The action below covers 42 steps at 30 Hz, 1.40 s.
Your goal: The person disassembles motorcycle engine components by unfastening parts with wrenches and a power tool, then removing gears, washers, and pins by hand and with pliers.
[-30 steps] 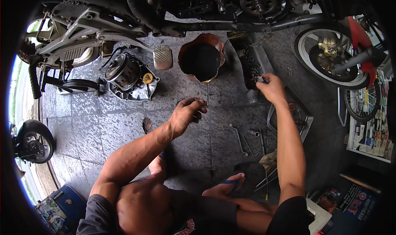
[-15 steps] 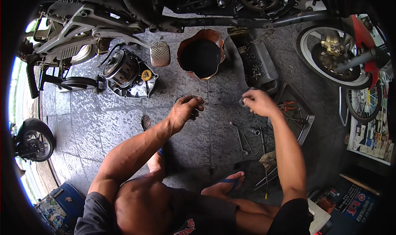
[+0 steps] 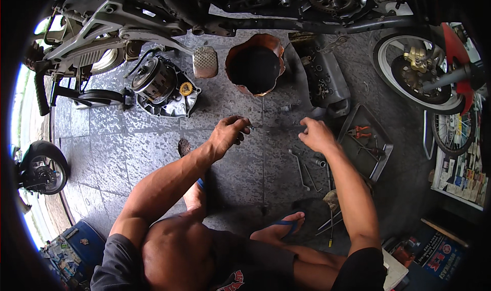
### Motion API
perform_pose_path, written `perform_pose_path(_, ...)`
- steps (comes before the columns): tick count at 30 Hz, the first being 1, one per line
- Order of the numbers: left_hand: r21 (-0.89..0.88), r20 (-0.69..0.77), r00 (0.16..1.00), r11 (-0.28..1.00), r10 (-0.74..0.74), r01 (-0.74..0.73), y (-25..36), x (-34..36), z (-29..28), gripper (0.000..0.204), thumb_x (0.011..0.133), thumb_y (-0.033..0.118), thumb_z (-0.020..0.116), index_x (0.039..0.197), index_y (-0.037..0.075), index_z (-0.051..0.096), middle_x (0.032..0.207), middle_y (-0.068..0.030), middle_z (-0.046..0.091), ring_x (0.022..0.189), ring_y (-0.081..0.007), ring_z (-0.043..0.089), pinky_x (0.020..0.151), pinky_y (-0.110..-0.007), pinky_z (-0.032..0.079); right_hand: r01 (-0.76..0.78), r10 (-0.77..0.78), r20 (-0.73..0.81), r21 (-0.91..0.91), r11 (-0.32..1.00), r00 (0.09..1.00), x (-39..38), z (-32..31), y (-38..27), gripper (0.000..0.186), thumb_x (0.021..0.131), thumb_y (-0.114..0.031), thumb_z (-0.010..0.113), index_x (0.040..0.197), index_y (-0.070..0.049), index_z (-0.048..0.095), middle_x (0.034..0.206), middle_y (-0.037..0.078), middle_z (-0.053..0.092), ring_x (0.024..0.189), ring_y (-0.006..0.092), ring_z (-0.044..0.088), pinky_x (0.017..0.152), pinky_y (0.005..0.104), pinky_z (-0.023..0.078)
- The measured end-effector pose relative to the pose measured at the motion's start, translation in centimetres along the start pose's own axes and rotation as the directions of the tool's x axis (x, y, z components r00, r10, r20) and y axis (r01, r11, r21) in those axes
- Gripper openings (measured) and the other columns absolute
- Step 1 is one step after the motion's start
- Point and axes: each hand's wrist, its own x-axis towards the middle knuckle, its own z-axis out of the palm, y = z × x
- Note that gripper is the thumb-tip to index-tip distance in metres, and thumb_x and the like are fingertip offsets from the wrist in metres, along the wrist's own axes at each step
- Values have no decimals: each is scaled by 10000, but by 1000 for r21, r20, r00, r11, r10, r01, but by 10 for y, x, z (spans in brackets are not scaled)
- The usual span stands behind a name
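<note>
My left hand (image 3: 228,136) is closed in a pinch above the floor tiles. A small dark metal piece (image 3: 251,128) shows at its fingertips, too small to name. To its right, my right hand (image 3: 317,136) hovers with thumb and index finger apart, and nothing shows between them. A small coil spring (image 3: 287,108) lies on the floor just beyond the right hand's fingertips. Past it stands a grey tray (image 3: 336,89) holding several small metal parts. Between and beyond my hands is a round, rusty-rimmed pan (image 3: 229,79) with a dark inside.
An engine cover with clutch (image 3: 169,89) sits at the left, near a motorcycle's foot pedal (image 3: 205,62). The motorcycle frame (image 3: 307,24) spans the far side. Wrenches (image 3: 297,169) lie near my right forearm; a metal tray (image 3: 387,155) with orange-handled pliers (image 3: 361,131) is farther right.
My right hand's fingers have parted from the small coiled piece they pinched. A spring now lies on the floor beyond them. My left hand stays closed in nearly the same place.
</note>
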Motion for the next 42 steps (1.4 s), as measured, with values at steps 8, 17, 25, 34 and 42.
perform_pose_path(8, 317, -151, 983, 947, 105, -53, -29, 18, -22, 338, 919, 262, 578, 1091, -22, 645, 890, -96, 689, 716, -145, 604, 655, -285, 501, 170, -130, -222, 172, 970, 966, 20, 97, -27, 333, 796, -121, 734, 1079, -29, 586, 1009, 208, 642, 962, 394, 624, 840, 464, 509)
perform_pose_path(17, 489, -119, 966, 860, 230, -145, -45, 20, -32, 340, 903, 251, 556, 1056, -30, 671, 887, -117, 706, 774, -179, 652, 709, -312, 531, 129, -129, -167, -9, 992, 978, 39, 124, -43, 253, 850, -153, 675, 1046, -51, 551, 1261, 266, 535, 1010, 436, 623, 868, 478, 533)
perform_pose_path(25, 417, -107, 976, 900, 190, -129, -45, 20, -31, 335, 889, 255, 554, 1027, -29, 668, 944, -163, 698, 928, -250, 661, 863, -360, 494, 78, -26, -563, 69, 995, 826, 38, 33, -28, 153, 776, -61, 669, 892, -46, 570, 850, 151, 635, 829, 355, 650, 709, 448, 517)
perform_pose_path(34, 505, -33, 975, 845, 220, -174, -48, 25, -13, 340, 908, 273, 572, 1085, -2, 664, 981, -152, 697, 946, -245, 659, 869, -363, 504, 107, -177, -290, -243, 964, 940, 48, 22, -23, 364, 826, -112, 676, 1170, -121, 557, 1137, 154, 567, 972, 380, 634, 809, 494, 517)
perform_pose_path(42, 618, 72, 974, 757, 215, -213, -84, 0, -31, 391, 895, 332, 558, 1051, -9, 672, 1038, -248, 678, 1028, -401, 639, 886, -443, 503, 109, -122, -137, -103, 989, 983, 65, 64, -91, 327, 745, -162, 714, 1044, -61, 629, 1098, 196, 621, 1005, 405, 617, 867, 490, 506)
